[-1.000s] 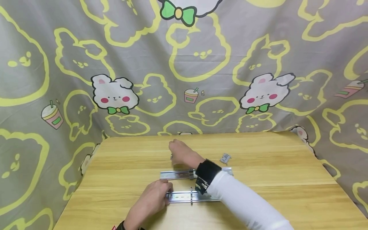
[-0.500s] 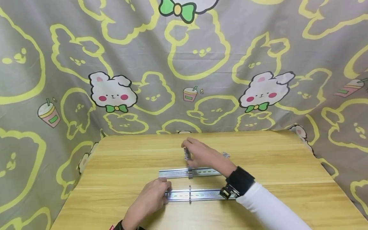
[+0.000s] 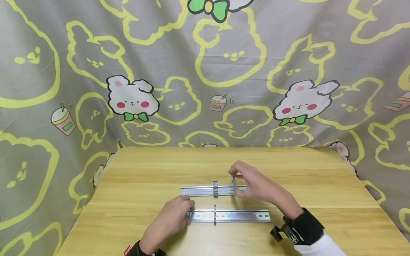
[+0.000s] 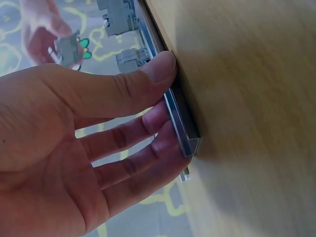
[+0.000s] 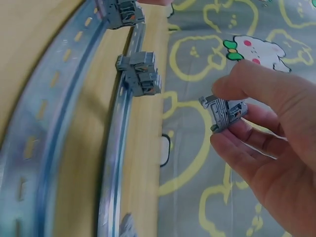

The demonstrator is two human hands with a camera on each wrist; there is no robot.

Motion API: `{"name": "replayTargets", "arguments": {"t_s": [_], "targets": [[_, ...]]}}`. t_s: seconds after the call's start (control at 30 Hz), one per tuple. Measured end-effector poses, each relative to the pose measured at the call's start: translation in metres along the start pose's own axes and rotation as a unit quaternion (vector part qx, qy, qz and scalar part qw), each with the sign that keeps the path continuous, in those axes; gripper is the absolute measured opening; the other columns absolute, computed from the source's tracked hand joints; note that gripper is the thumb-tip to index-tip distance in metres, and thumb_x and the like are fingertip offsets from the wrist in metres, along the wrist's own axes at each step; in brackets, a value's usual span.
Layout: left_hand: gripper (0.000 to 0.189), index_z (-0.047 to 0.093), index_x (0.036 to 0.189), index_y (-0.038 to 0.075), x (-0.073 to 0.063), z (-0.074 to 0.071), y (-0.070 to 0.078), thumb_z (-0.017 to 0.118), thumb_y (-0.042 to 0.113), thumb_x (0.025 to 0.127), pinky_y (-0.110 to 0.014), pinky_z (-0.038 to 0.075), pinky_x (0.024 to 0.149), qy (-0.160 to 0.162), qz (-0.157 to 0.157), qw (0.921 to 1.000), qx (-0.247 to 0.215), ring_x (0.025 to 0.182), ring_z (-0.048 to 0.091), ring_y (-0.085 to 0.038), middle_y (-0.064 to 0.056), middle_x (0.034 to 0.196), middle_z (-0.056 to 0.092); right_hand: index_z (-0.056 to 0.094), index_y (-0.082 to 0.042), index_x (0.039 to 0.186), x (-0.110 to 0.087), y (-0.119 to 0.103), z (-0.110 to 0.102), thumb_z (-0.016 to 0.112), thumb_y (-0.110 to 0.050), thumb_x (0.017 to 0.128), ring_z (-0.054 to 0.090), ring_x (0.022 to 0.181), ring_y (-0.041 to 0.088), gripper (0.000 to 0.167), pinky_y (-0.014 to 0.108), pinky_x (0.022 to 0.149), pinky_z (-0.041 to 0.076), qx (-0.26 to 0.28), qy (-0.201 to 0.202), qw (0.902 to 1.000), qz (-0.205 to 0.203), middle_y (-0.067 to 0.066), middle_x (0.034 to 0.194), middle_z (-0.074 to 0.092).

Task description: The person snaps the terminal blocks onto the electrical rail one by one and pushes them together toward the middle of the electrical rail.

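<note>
Two slotted metal DIN rails lie across the table, one behind the other. My left hand [image 3: 171, 218] grips the left end of the near rail [image 3: 243, 216], thumb on one side and fingers on the other in the left wrist view. One thin grey terminal block [image 3: 215, 215] stands on that rail. Several more terminal blocks [image 3: 215, 189] sit side by side on the far rail [image 3: 196, 191]. My right hand [image 3: 259, 183] pinches a grey terminal block [image 5: 222, 112] between thumb and fingers, held upright by the far rail's right part; contact with the rail cannot be told.
At the bottom of the right wrist view, a loose grey piece [image 5: 128, 227] shows beside the far rail. The wooden table [image 3: 153, 167] ends at a grey curtain [image 3: 179, 46] printed with cartoon animals.
From the far left, my right hand has moved right and towards me, carrying the terminal block to the far rail's right part. My left hand stays on the near rail's end.
</note>
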State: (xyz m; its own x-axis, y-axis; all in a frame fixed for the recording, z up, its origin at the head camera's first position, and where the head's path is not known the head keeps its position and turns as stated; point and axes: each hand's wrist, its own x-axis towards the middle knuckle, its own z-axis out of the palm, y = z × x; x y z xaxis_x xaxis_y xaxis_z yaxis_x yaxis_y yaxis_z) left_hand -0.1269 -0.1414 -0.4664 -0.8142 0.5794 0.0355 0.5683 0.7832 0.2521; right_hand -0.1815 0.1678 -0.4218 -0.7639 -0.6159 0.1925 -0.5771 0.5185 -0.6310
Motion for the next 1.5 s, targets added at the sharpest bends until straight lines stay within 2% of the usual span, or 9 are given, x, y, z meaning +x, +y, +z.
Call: {"name": "replayTargets", "arguments": {"t_s": [0.1,0.23,0.43,0.6,0.83,0.97,1.17,1.5], "targets": [[0.027,0.073,0.088,0.010,0.002,0.000,0.000,0.086,0.000,0.067,-0.025,0.054,0.064,-0.002,0.003,1.0000,-0.005,0.071,0.055,-0.008,0.005,0.083,0.060,0.055,-0.012,0.118,-0.019,0.005,0.000,0.080,0.002,0.078,0.061,0.111,0.020,0.049,0.033,0.095,0.057,-0.001,0.017,0.9998,0.002,-0.001,0.117,0.058],[0.027,0.072,0.088,0.011,0.004,-0.001,0.000,0.086,0.000,0.068,-0.025,0.053,0.063,-0.005,0.011,0.9999,-0.010,0.071,0.055,-0.008,0.006,0.083,0.058,0.055,-0.011,0.118,-0.046,0.012,0.003,0.078,0.008,0.075,0.061,0.111,0.027,0.053,0.036,0.094,0.057,0.023,0.035,0.9991,0.005,0.000,0.117,0.057],[0.027,0.072,0.088,0.011,0.004,-0.003,0.000,0.087,0.002,0.068,-0.027,0.054,0.064,-0.003,0.019,0.9998,-0.010,0.073,0.058,-0.010,0.005,0.084,0.060,0.055,-0.006,0.120,-0.076,0.022,0.004,0.075,0.016,0.071,0.061,0.111,0.035,0.057,0.037,0.095,0.057,0.072,0.043,0.9963,0.023,0.012,0.120,0.059],[0.028,0.073,0.089,0.011,-0.002,-0.007,-0.004,0.089,0.003,0.067,-0.028,0.055,0.065,0.012,0.010,0.9998,-0.009,0.075,0.059,-0.013,0.003,0.086,0.061,0.055,0.000,0.124,-0.086,0.031,0.002,0.077,0.014,0.073,0.062,0.110,0.035,0.057,0.041,0.095,0.057,0.087,0.037,0.9952,0.025,0.016,0.121,0.060],[0.027,0.072,0.091,0.009,-0.008,-0.005,-0.004,0.088,0.003,0.069,-0.030,0.057,0.070,0.025,0.019,0.9993,-0.020,0.079,0.059,-0.014,0.002,0.090,0.059,0.059,-0.005,0.118,-0.109,0.042,0.001,0.086,0.001,0.075,0.065,0.111,0.028,0.051,0.043,0.093,0.058,0.024,0.029,0.9986,0.036,0.006,0.118,0.064],[0.029,0.072,0.092,0.009,-0.009,-0.002,-0.004,0.090,0.007,0.070,-0.030,0.058,0.071,0.030,0.020,0.9991,-0.024,0.081,0.060,-0.014,0.002,0.090,0.059,0.061,-0.006,0.118,-0.120,0.048,-0.001,0.088,0.000,0.074,0.066,0.111,0.023,0.052,0.041,0.093,0.058,0.015,0.036,0.9981,0.048,0.004,0.117,0.066],[0.030,0.073,0.092,0.009,-0.008,0.002,-0.006,0.092,0.013,0.070,-0.030,0.058,0.071,0.041,0.022,0.9983,-0.034,0.081,0.061,-0.013,0.003,0.090,0.060,0.063,-0.004,0.117,-0.127,0.054,-0.001,0.087,0.002,0.073,0.067,0.110,0.022,0.050,0.041,0.094,0.057,0.033,0.036,0.9973,0.055,0.005,0.116,0.067],[0.026,0.075,0.090,0.011,-0.007,0.005,-0.006,0.091,0.011,0.070,-0.030,0.058,0.071,0.038,0.030,0.9983,-0.034,0.081,0.061,-0.012,0.005,0.090,0.060,0.063,-0.006,0.117,-0.139,0.055,0.002,0.089,-0.006,0.076,0.068,0.111,0.025,0.049,0.038,0.095,0.057,0.071,0.038,0.9932,0.083,0.007,0.116,0.067]]}}
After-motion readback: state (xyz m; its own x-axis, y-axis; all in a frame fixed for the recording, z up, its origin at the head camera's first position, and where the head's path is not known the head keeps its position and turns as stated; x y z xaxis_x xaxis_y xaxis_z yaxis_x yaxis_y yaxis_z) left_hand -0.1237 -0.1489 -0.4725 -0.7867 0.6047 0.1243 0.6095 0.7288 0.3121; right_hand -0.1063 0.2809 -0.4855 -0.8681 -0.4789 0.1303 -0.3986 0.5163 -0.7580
